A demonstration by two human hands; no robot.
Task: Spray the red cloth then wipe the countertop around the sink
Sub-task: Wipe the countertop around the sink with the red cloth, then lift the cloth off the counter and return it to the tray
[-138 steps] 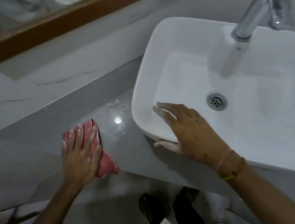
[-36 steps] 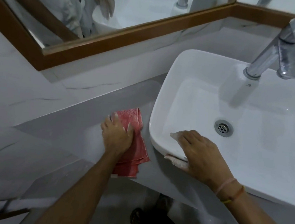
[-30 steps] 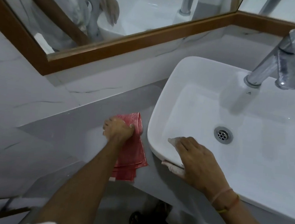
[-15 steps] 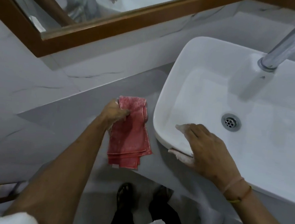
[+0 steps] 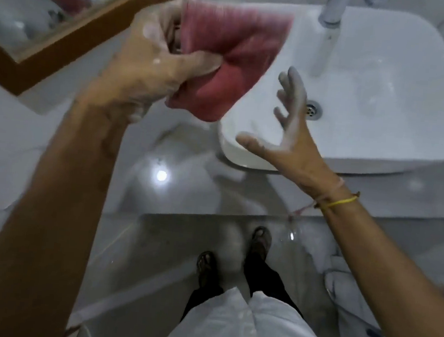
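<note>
In the head view the left hand (image 5: 149,62) is raised above the countertop (image 5: 176,186), fingers clenched on the red cloth (image 5: 225,58), which hangs bunched from the thumb out to the right, clear of the surface. The right hand (image 5: 286,131) hovers at the near left corner of the white sink (image 5: 380,123), fingers spread and grasping nothing. The sink basin shows only its drain (image 5: 313,109), below the faucet (image 5: 332,8).

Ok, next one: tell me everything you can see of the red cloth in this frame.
The red cloth is a pinkish-red, ribbed-looking fabric, bunched and folded rather than spread flat, its edges blurred by motion. It is lifted clear of the countertop, in front of the sink's left rim. The left hand pinches it at its left side, thumb across the front. The right hand is open just below it, not touching.
</note>
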